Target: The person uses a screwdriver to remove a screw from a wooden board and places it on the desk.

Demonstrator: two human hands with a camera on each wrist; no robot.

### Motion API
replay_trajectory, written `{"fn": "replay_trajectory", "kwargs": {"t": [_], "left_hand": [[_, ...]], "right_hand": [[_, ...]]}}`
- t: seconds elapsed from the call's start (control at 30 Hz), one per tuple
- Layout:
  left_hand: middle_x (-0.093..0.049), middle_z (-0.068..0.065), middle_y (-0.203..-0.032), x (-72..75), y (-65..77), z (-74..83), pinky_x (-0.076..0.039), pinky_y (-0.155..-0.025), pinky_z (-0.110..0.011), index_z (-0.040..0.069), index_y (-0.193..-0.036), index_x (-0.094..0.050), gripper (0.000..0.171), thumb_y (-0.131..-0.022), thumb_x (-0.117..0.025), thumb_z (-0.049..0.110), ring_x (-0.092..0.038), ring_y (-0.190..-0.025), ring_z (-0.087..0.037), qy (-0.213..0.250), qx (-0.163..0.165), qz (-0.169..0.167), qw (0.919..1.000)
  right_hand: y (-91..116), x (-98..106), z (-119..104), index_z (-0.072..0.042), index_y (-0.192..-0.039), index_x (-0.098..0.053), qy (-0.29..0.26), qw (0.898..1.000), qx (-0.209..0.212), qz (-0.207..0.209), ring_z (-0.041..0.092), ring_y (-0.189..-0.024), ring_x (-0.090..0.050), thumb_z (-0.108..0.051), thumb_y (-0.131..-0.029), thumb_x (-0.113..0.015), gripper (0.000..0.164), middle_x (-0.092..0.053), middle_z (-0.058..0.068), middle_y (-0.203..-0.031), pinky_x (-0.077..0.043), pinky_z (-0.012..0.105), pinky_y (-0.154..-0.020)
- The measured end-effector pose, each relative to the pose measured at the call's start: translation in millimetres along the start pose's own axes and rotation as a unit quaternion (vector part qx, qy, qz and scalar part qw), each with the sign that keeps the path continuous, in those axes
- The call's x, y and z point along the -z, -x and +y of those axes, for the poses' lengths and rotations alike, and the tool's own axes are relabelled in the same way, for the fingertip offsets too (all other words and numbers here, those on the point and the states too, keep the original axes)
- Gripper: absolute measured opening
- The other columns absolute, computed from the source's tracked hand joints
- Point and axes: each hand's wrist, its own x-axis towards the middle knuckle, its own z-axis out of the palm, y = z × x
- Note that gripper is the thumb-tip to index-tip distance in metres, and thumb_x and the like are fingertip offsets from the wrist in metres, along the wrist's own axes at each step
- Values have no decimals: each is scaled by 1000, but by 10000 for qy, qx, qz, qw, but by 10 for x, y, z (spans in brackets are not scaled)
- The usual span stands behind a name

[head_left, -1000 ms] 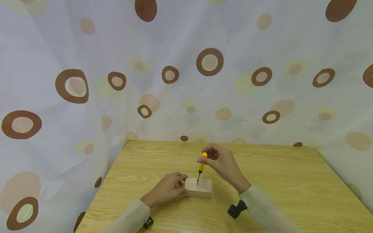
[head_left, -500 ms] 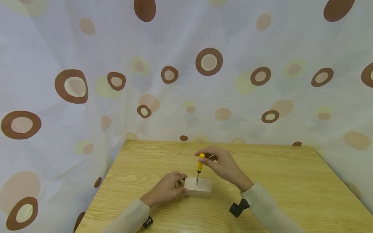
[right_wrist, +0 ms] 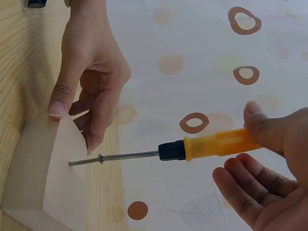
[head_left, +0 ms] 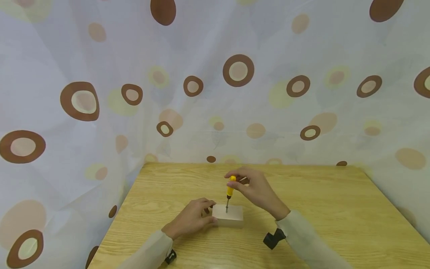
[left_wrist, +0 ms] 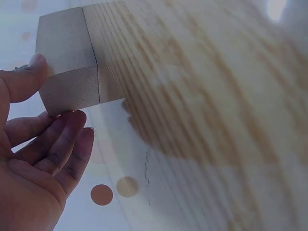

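Over the wooden block (head_left: 227, 215), the yellow-handled screwdriver (head_left: 230, 191) stands nearer to upright: a second ago its handle leaned more toward the block's right end, and now its butt sits closer to straight above the screw (right_wrist: 86, 161), with only a slight lean left. The right hand (head_left: 256, 188) has shifted its hold, its index finger now reaching past the butt toward the block's left end, where a second ago it ended by the butt. Since half a second ago, the thumb has slid slightly toward that same end, across the handle.
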Motion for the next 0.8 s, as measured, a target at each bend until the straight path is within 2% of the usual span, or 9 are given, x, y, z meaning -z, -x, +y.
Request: {"fn": "replay_trajectory", "kwargs": {"t": [0.13,0.3,0.4,0.57,0.7,0.8], "left_hand": [[-66,-3,-131,-9,-4,-18,-54,-84,-26,2,-141,-60,58,-98,-72,39,-63,-102,-11,7,4,-12,10000],[-66,-3,-130,-11,-1,-29,-54,-83,-25,3,-141,-60,57,-98,-72,39,-63,-102,-10,-22,-17,1,10000],[-66,-4,-130,-14,3,-30,-54,-83,-25,3,-141,-61,57,-98,-72,39,-64,-101,-10,-97,-51,13,9999],[-66,-4,-130,-21,7,-22,-54,-83,-25,3,-141,-60,58,-98,-71,40,-64,-102,-10,-123,-15,-13,9999],[-66,-3,-130,-10,10,-6,-54,-84,-26,3,-141,-60,58,-98,-72,40,-64,-102,-10,-102,51,-19,9999],[-65,-3,-130,2,14,2,-54,-84,-26,3,-141,-60,58,-98,-72,39,-64,-103,-11,-103,52,7,9999]], "right_hand": [[5,-11,25,-20,-117,-77,126,9997,47,186,11,-81,-66,-17,-92,-79,25,-69,-7,-98,-58,31,-73],[-7,-18,26,-20,-120,-75,62,9999,96,111,11,-92,-67,-9,-95,-74,27,-72,-4,-108,-58,31,-81],[-13,-27,15,-20,-120,-75,-22,10000,83,-5,13,-94,-67,-15,-96,-74,25,-72,-4,-112,-59,33,-81],[0,-34,26,-20,-119,-76,-88,9999,22,64,14,-88,-68,-19,-94,-77,25,-72,-5,-109,-59,31,-77],[-11,-17,21,-20,-121,-75,-363,9991,-20,-196,15,-93,-71,-14,-97,-73,25,-75,-3,-111,-59,31,-81],[-27,-15,6,-22,-122,-73,-366,9986,-75,-361,16,-97,-70,-17,-100,-70,23,-74,-3,-114,-58,32,-84]]}}
